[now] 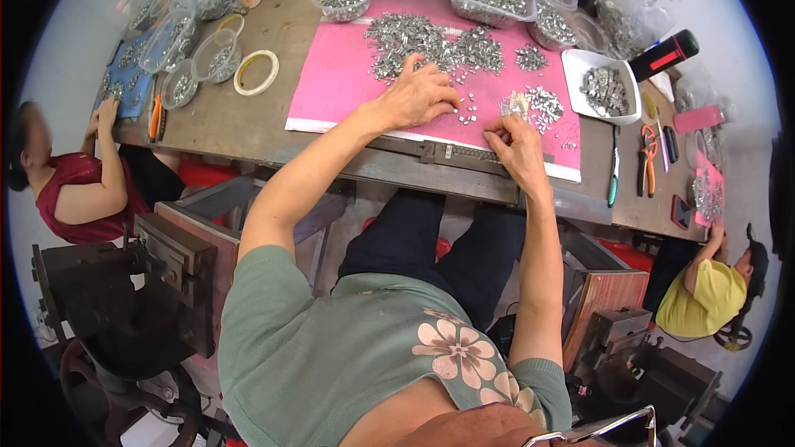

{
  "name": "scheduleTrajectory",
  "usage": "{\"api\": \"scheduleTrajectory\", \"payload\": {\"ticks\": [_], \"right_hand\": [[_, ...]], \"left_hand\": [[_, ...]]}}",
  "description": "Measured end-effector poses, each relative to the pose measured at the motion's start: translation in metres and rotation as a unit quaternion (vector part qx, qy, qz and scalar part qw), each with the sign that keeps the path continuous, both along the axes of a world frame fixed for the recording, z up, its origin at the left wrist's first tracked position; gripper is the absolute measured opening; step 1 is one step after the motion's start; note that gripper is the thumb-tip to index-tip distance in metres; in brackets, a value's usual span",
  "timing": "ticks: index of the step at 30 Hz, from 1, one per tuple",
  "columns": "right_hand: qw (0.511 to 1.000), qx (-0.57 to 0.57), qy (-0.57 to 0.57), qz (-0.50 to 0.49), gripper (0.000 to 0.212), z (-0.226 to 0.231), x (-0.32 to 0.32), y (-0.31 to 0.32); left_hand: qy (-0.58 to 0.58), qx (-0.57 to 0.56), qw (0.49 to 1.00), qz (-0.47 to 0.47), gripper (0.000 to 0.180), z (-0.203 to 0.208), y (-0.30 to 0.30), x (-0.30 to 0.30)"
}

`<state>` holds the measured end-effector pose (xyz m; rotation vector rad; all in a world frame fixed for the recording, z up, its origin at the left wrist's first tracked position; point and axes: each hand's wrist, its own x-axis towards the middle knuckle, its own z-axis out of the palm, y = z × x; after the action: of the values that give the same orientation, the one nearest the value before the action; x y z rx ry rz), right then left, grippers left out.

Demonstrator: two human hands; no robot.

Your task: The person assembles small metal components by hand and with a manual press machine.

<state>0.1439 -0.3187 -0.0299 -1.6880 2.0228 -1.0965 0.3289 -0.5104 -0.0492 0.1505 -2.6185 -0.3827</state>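
My left hand [418,99] hovers low over the pink mat [331,87], at the near edge of a large pile of small silvery metal pieces [431,45]. Its thumb and index finger come together beside a few loose pieces [468,108]; whatever they pinch is too small to make out. Over a long metal bar fixture [464,153] at the mat's near edge, my right hand [517,145] has its fingertips closed. What it grips is hidden. Just beyond that hand lie a small clear bag [515,104] and a scatter of brighter pieces [544,108].
A white tray [575,87] and a clear tub [490,12] hold metal pieces. Pliers [647,161] and a toothbrush [614,170] lie right, tape [257,73] left. Co-workers sit at left [83,190] and right [704,294]. Machines [157,281] flank my seat.
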Motion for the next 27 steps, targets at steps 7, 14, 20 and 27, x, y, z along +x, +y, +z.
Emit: {"api": "scheduleTrajectory", "payload": {"ticks": [7,14,20,27], "right_hand": [[0.999,0.013,0.028,-0.015,0.011,0.003,0.003,-0.002],[0.996,-0.065,0.041,0.035,0.012,0.007,0.037,0.012],[0.988,-0.112,0.096,0.040,0.010,0.004,0.050,0.019],[0.991,-0.098,0.097,0.002,0.009,0.005,0.039,-0.005]], "left_hand": [[0.025,-0.032,0.999,0.003,0.010,0.004,0.006,-0.001],[0.047,0.040,0.997,0.046,0.009,-0.003,0.015,0.006],[0.054,0.041,0.995,0.071,0.009,0.000,0.021,0.007],[0.047,0.021,0.995,0.082,0.011,-0.001,0.023,0.006]]}}
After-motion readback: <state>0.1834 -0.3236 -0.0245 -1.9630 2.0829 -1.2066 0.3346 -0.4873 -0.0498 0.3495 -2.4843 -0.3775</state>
